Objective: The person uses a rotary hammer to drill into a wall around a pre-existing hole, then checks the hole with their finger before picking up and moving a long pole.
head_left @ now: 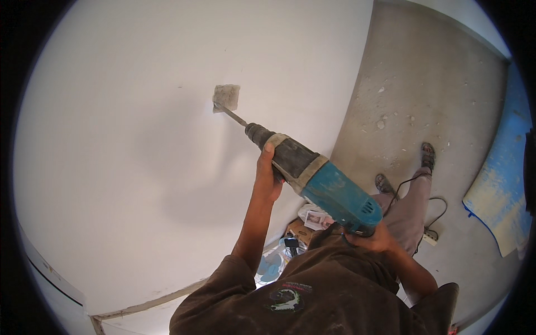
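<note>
So, apparently chipped at the square recess (228, 96) beyond the grip.
Clasped hammer drill (338, 190) with left hand (269, 177) wrapped up front, right hand (376, 239) behind; probably needed steady bracing next.

Teal-and-black drill (316, 177), white wall (123, 162), brown shirt (346, 285)

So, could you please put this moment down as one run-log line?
teal power drill: bit at rough patch in white wall | left hand: holding front | right hand: gripping rear

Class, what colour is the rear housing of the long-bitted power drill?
The rear housing is teal, smudged pale, best seen in the head view.
</note>
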Motion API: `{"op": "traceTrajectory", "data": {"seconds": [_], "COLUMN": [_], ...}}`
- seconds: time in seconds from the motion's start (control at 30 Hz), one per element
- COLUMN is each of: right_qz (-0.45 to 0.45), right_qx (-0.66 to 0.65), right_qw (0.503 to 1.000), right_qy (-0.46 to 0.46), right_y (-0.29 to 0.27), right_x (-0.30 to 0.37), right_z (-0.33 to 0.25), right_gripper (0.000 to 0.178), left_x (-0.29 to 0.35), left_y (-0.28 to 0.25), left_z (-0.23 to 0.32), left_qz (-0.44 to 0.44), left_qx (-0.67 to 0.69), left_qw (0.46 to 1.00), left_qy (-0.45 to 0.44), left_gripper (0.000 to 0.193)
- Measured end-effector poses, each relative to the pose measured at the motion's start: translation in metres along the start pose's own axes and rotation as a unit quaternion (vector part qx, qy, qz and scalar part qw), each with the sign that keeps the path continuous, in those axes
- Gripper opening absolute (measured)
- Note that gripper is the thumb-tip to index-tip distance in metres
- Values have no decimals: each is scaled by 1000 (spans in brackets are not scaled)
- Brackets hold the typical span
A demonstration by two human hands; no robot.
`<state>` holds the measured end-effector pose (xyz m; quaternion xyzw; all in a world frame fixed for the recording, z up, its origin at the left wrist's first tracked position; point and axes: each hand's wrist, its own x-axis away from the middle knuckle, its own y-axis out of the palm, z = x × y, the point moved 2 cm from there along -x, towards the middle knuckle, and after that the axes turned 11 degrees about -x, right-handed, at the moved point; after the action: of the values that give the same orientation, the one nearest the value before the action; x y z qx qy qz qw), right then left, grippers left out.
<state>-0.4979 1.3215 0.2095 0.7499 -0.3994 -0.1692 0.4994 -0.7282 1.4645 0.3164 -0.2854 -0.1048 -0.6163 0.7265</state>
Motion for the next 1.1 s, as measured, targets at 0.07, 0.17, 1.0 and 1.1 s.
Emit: {"op": "traceTrajectory", "data": {"seconds": [0.07,0.17,1.0,1.1], "right_qz": [19,-10,25,38], "right_qx": [21,59,241,195], "right_qw": [999,998,960,969], "right_qy": [18,16,-143,-146], "right_y": [-12,-23,116,107], "right_x": [-3,-8,7,16], "right_z": [1,4,32,38], "right_gripper": [72,78,102,100], "left_x": [-6,-9,24,28], "left_y": [1,6,-59,-50], "left_z": [-1,-1,-30,-39], "left_qz": [-3,22,-150,-153], "left_qx": [3,5,174,158], "left_qw": [1000,1000,973,975], "left_qy": [-4,-2,28,28], "left_gripper": [61,64,82,81]}}
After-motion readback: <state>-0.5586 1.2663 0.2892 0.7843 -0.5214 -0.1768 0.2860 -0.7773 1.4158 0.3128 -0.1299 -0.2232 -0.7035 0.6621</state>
